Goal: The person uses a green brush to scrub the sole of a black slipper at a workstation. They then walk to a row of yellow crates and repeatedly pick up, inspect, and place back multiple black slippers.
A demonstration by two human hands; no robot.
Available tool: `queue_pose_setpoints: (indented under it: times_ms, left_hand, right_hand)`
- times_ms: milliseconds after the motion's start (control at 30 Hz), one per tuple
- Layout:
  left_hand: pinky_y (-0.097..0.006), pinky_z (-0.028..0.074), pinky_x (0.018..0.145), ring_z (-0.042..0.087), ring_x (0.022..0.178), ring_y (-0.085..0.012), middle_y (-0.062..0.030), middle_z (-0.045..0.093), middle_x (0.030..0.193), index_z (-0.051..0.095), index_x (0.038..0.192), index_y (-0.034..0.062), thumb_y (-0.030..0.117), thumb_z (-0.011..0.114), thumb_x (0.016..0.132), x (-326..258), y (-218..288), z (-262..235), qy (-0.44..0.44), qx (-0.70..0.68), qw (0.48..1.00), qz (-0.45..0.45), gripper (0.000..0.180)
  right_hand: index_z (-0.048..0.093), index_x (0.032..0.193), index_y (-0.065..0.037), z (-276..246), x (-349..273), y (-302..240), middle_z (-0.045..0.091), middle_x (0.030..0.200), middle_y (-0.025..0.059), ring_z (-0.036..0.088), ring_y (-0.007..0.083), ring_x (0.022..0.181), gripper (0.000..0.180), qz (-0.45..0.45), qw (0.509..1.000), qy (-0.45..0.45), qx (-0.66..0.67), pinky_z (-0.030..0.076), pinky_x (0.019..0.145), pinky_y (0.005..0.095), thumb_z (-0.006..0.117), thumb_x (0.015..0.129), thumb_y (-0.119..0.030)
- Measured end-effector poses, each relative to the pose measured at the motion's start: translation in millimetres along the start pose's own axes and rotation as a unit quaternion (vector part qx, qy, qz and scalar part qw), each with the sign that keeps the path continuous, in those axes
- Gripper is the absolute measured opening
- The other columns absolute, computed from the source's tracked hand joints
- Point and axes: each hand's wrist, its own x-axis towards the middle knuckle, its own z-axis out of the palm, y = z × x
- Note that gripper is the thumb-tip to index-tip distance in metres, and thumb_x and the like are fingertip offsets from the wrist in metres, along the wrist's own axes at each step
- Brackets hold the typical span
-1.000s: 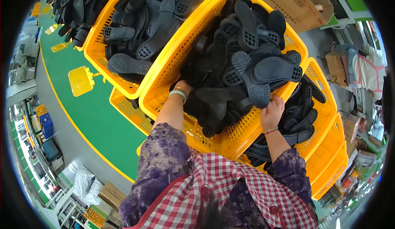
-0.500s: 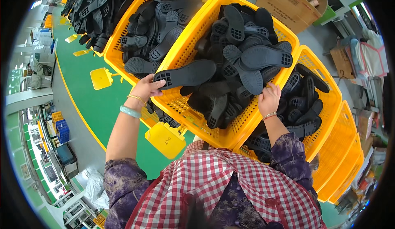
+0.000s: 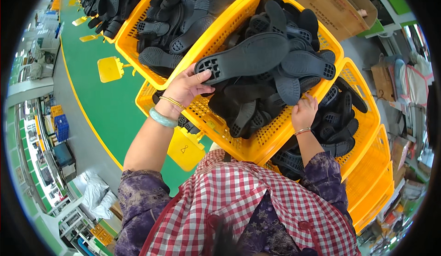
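My left hand (image 3: 186,89) grips the heel end of a long black rubber shoe sole (image 3: 250,56) and holds it above the yellow plastic basket (image 3: 216,118) in front of me. The basket is piled with several black soles (image 3: 280,86). My right hand (image 3: 304,112) rests on the basket's near rim, fingers touching the soles at the edge; what it grips is hard to make out. A green bangle and thin gold bracelet sit on my left wrist.
A second yellow basket (image 3: 138,56) of black soles stands to the left, another (image 3: 363,118) to the right and lower. More empty yellow baskets (image 3: 379,191) are stacked at right. A cardboard box (image 3: 337,8) is behind. Green floor (image 3: 92,95) with yellow lines lies left.
My left hand has lifted a sole out of the pile and carried it up and to the left of the basket. My right hand stayed on the near rim.
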Motion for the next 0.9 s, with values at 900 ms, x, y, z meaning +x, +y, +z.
queue_pose_setpoints:
  times_ms: [900]
  left_hand:
    - [-0.045,0.038,0.102,0.051,0.118,-0.0302,-0.0162,0.055,0.124,0.062,0.117,0.009,0.025,0.045,0.091,219.1,-220.1,-133.3,-0.076,0.874,0.471,-0.089,0.035]
  right_hand:
    - [0.058,0.073,0.0,-2.3,4.4,-6.1,0.06,0.085,0.0135,0.049,0.0323,0.113,0.01,0.019,0.998,-0.047,-0.032,0.028,0.106,0.0508,0.055,0.07,-0.009]
